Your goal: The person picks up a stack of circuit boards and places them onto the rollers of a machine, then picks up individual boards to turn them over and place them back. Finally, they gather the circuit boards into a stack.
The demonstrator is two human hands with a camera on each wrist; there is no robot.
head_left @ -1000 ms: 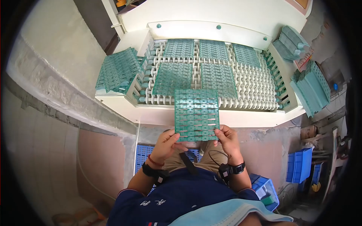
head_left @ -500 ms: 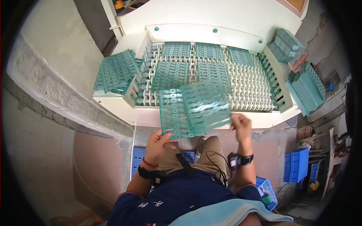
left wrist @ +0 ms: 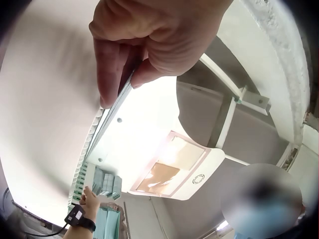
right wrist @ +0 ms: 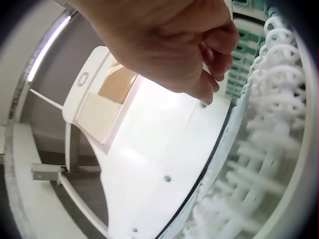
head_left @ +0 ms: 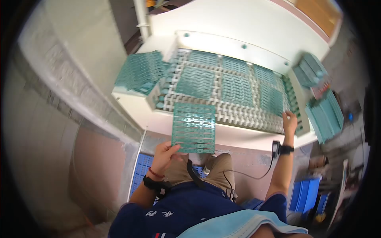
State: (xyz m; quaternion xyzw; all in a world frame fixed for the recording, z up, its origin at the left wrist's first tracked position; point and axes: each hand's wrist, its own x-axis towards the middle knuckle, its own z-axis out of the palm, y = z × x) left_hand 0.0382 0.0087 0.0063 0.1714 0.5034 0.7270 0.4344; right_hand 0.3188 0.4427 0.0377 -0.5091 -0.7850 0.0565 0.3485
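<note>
left hand (head_left: 163, 156) pinching a slotted green rectangular panel (head_left: 193, 129) by its lower left corner, right hand (head_left: 290, 122) at a blurred second green panel (head_left: 272, 99) on white wheeled rollers (head_left: 238, 116), right grip too indistinct to tell

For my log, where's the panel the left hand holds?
In the head view, the green panel is near the centre, its lower-left corner pinched by the left hand, the white machine behind it.

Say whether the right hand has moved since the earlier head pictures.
Yes: against the fixed roller bed, the right hand has moved rightward and forward, toward the bed's front right corner.
</note>
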